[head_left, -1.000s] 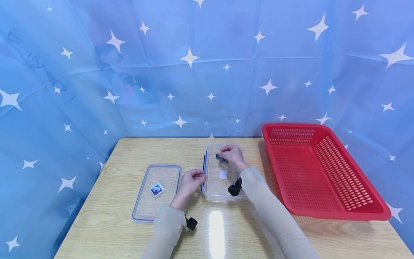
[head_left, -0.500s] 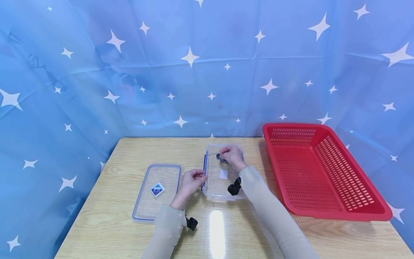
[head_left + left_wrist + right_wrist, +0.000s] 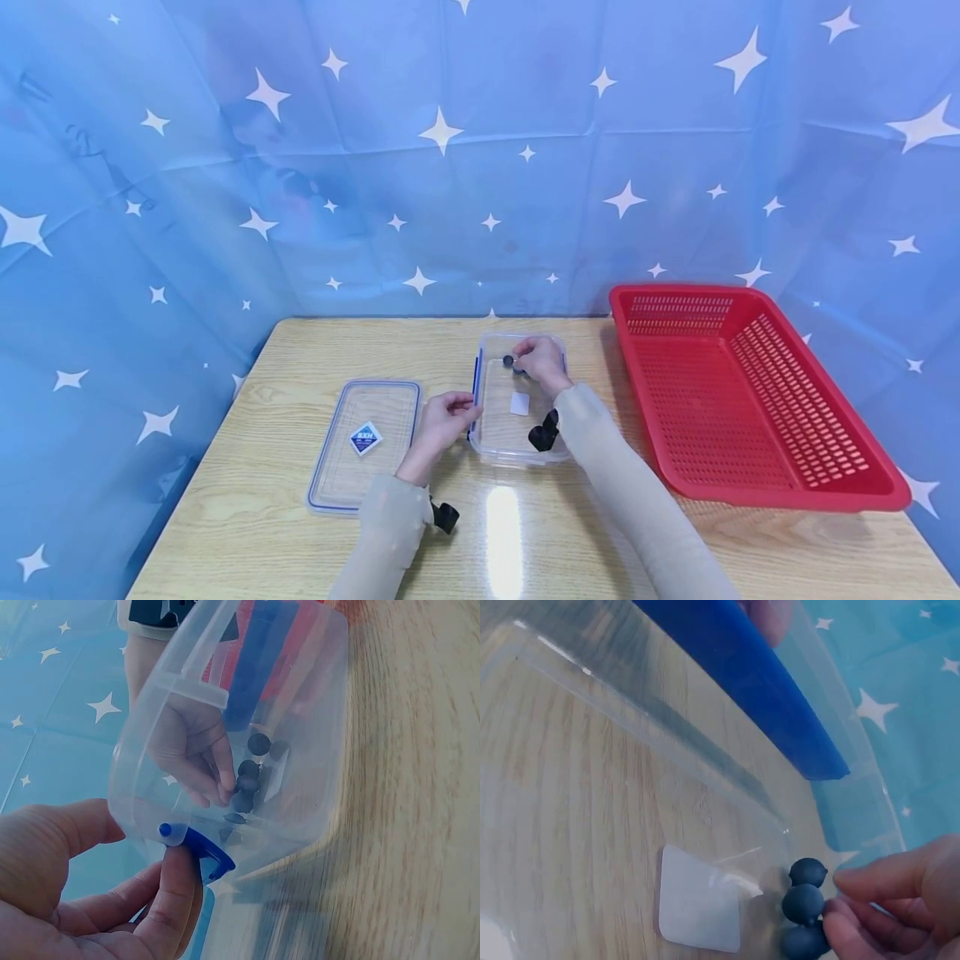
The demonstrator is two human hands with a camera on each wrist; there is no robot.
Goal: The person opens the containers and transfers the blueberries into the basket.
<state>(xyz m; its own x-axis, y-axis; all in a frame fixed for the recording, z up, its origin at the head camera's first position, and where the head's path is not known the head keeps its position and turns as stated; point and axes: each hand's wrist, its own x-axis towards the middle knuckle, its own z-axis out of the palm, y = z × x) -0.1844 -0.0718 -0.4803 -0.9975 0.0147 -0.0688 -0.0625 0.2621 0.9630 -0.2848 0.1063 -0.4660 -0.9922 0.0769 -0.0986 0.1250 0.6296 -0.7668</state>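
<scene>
right fingers (image 3: 847,930): pinching dark balls (image 3: 804,904) in clear box (image 3: 495,442) | left fingers (image 3: 169,900): gripping its blue clasp (image 3: 206,855)

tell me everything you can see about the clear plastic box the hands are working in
The clear box is a shallow rectangular container of see-through plastic, lid off, standing on the wooden table. A blue latch runs along its left side. Inside lie small dark round berries near the far end and a white square label on the bottom. The left hand grips its left rim at the latch; the right hand reaches inside and touches the berries.
</scene>
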